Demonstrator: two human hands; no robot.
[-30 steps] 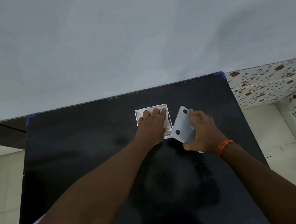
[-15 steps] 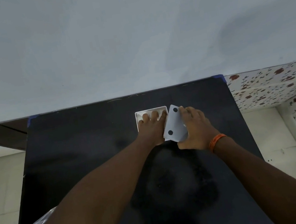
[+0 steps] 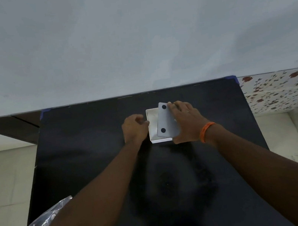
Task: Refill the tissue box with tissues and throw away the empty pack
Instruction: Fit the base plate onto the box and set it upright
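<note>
A white square tissue box (image 3: 160,140) stands open on the black table (image 3: 90,141), with white tissues (image 3: 153,121) visible inside. My right hand (image 3: 186,120) holds the grey lid (image 3: 166,120), which has two dark round dots, tilted over the right half of the box. My left hand (image 3: 135,127) is curled against the box's left wall, thumb at the rim. A crumpled dark plastic pack (image 3: 43,225) lies at the table's near left edge, partly hidden by my left forearm.
A plain grey wall rises right behind the table. Flower-patterned tiles (image 3: 284,87) line the wall at the right. Pale floor tiles (image 3: 3,184) show on both sides of the table.
My left hand has come out of the box and now rests at its left side. My right hand has carried the lid leftward from beside the box to over its opening.
</note>
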